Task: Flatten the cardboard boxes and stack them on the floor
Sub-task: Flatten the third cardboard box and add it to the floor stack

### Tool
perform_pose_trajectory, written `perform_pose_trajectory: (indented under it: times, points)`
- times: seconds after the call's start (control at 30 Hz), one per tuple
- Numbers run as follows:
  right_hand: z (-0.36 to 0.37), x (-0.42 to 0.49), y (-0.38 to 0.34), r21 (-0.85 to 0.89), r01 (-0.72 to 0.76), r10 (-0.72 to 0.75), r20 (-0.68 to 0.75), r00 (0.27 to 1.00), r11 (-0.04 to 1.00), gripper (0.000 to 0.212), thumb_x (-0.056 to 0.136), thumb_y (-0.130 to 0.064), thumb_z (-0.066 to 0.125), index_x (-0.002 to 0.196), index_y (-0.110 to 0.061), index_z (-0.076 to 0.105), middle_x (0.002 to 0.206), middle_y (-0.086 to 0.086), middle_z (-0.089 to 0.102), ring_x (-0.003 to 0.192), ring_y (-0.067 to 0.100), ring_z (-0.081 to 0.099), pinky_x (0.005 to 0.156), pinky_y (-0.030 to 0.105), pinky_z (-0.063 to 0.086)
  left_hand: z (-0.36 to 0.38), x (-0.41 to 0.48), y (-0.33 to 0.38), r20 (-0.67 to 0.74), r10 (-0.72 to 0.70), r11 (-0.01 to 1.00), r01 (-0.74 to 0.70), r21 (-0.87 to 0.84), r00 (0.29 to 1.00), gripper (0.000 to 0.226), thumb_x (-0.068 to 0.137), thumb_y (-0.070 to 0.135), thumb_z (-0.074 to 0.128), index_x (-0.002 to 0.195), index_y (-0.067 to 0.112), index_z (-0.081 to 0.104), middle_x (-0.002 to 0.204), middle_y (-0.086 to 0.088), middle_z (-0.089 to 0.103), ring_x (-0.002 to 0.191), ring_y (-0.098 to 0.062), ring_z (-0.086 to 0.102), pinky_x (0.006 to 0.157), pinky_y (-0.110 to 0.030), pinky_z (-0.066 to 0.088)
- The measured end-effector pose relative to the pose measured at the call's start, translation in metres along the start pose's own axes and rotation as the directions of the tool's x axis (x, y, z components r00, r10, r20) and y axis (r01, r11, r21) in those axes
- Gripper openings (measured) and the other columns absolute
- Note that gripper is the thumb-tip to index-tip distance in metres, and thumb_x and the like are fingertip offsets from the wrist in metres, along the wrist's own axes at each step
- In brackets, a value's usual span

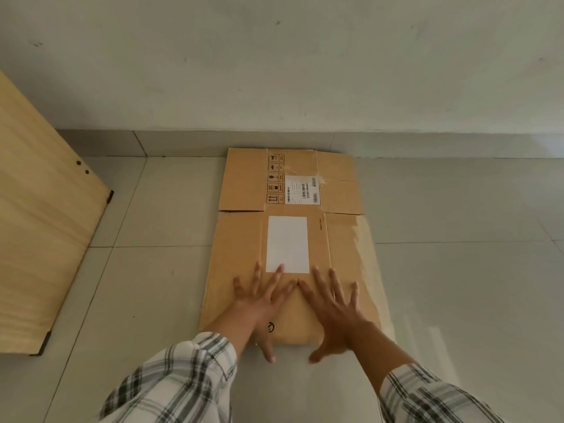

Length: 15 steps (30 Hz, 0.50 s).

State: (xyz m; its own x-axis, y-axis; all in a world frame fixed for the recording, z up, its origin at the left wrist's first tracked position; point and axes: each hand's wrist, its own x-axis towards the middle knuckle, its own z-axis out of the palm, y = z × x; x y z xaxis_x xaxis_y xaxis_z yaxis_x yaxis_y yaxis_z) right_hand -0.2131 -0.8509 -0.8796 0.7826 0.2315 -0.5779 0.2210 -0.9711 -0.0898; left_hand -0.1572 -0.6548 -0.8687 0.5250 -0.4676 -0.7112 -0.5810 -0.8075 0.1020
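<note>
L hand (259, 297) – palm down, fingers straight and spread, pressing flat on the near end of the cardboard box (238, 239); nothing gripped. R hand (332, 303) – same posture, just beside the L, index tips almost touching. Both thumbs reach past the box's near edge toward the floor (152, 285).

Box posn: lying flat on the tiled floor, long axis running away from the person, far end close to the base of the wall (274, 71). A blank white label (287, 244) sits on the top face just ahead of the fingertips; one L fingertip overlaps its near edge. Further out are a barcode label (302, 189) and a column of handling symbols (276, 178). Slits between flaps show at approx. mid-length; the flaps lie level w/ the main panels.

Status (judged): flattening of this box looks approx. complete, as no raised wall or flap is seen, and the press reads as a final crease-down. It cannot be told whether other boxes lie beneath. No second box is in view, so the stack shows one layer. Any further boxes would need flattening and placing on top.

Surroundings: wooden panel (39, 224) at L, standing on the floor. Plaid sleeves (183, 377) cover both forearms.
</note>
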Motion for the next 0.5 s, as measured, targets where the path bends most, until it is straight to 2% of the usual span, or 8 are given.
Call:
perform_pose_trajectory:
  times: [0.07, 0.2, 0.43, 0.5]
  points:
    - [-0.001, 0.003, 0.006, -0.053, -0.024, 0.023, -0.023, 0.999, 0.998, 0.149, 0.058, -0.066, 0.080, 0.141, -0.037, -0.039, 0.149, 0.003, -0.048, 0.138, 0.039, -0.038, 0.103, 0.081, -0.001, -0.001, 0.002, 0.002, -0.007, -0.042, 0.999, 0.042, 0.004, 0.999, 0.151, 0.063, 0.049, 0.087, 0.143, 0.036, -0.039, 0.141, 0.002, -0.058, 0.128, -0.045, -0.049, 0.102, -0.083, 0.001]
    - [-0.009, 0.010, 0.015, -0.067, -0.033, 0.030, -0.039, 0.999, 0.997, 0.149, 0.057, -0.063, 0.083, 0.140, -0.039, -0.039, 0.155, 0.002, -0.039, 0.144, 0.037, -0.028, 0.107, 0.078, 0.011, -0.009, 0.008, 0.000, -0.032, -0.080, 0.997, 0.079, -0.019, 0.996, 0.147, 0.065, 0.044, 0.088, 0.144, 0.041, -0.036, 0.145, 0.005, -0.054, 0.136, -0.044, -0.041, 0.104, -0.081, 0.010]
    - [-0.004, 0.016, 0.016, -0.055, -0.045, 0.042, -0.060, 0.997, 0.997, 0.150, 0.055, -0.062, 0.085, 0.146, -0.038, -0.032, 0.156, 0.000, -0.036, 0.146, 0.037, -0.025, 0.107, 0.077, 0.013, -0.011, 0.011, 0.003, -0.028, -0.096, 0.995, 0.097, 0.006, 0.995, 0.148, 0.064, 0.042, 0.089, 0.145, 0.041, -0.034, 0.147, 0.005, -0.053, 0.138, -0.045, -0.038, 0.105, -0.080, 0.014]
    - [-0.008, 0.016, 0.014, -0.081, -0.057, 0.055, -0.025, 0.998, 0.995, 0.149, 0.055, -0.062, 0.085, 0.147, -0.036, -0.030, 0.156, 0.002, -0.036, 0.145, 0.037, -0.025, 0.107, 0.077, 0.013, -0.013, 0.011, 0.003, -0.011, -0.094, 0.995, 0.095, 0.017, 0.995, 0.148, 0.063, 0.042, 0.090, 0.146, 0.041, -0.033, 0.148, 0.005, -0.051, 0.139, -0.044, -0.037, 0.106, -0.079, 0.014]
